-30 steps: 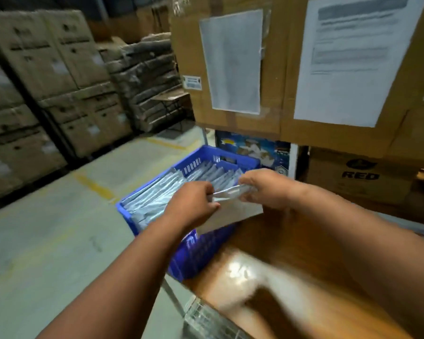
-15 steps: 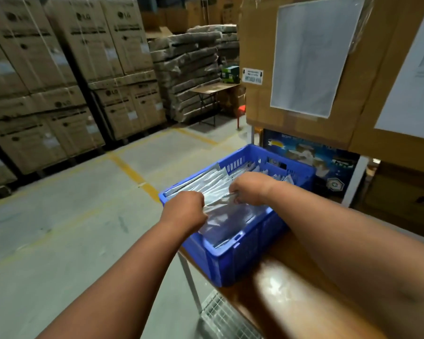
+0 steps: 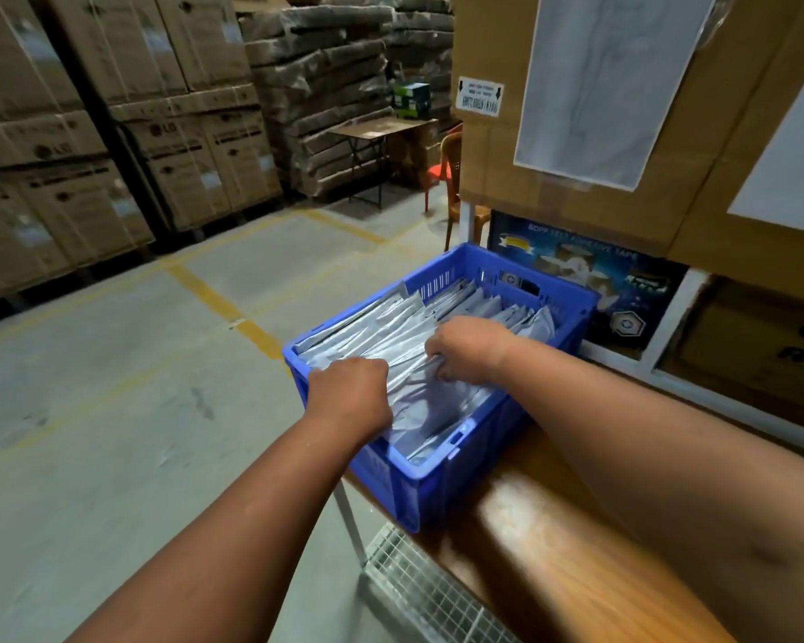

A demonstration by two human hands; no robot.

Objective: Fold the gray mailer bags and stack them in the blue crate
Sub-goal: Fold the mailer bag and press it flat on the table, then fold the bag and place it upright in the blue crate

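Observation:
A blue crate [image 3: 430,491] stands at the left end of a wooden table [image 3: 530,526]. Rows of folded gray mailer bags [image 3: 386,329] stand on edge inside it. At the near end of the crate a folded gray mailer bag [image 3: 418,401] leans against the row. My left hand [image 3: 351,396] grips its left side with curled fingers. My right hand [image 3: 467,348] pinches its upper right edge, fingers curled down into the crate.
Large cardboard boxes [image 3: 576,132] with paper sheets taped on hang over the table's far side. A wire rack [image 3: 428,591] sits below the table edge. Stacked cartons [image 3: 112,132], a small folding table [image 3: 381,132] and an orange chair [image 3: 451,174] stand across the concrete floor.
Both hands carried the folded mailer from above the table edge down into the near end of the crate. My view swung left and closer to the crate.

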